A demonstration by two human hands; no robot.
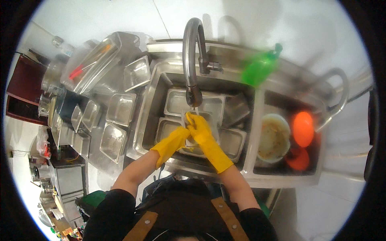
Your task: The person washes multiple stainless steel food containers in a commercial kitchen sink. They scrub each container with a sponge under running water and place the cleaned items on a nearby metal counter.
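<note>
Under the gooseneck faucet (190, 60), a small steel food pan (214, 120) is held over the left sink basin (152, 99). A thin stream of water falls from the spout. Yellow rubber gloves cover both hands. My left hand (180, 135) grips the pan at its near left side, its fingertips hidden. Across the pan lies my right hand (199, 126), fingers bent towards the far left rim; whether anything is under its palm is hidden. Several more steel pans lie below in the basin, among them one at the back left (175, 101) and one at the right (233, 143).
Several steel pans (120, 108) stand on the left drainboard, beside a clear plastic bin (99, 63) with red- and orange-handled utensils. A green bottle (261, 67) stands behind the sink. The right basin holds a pale, food-stained bowl (273, 138) and an orange object (303, 129).
</note>
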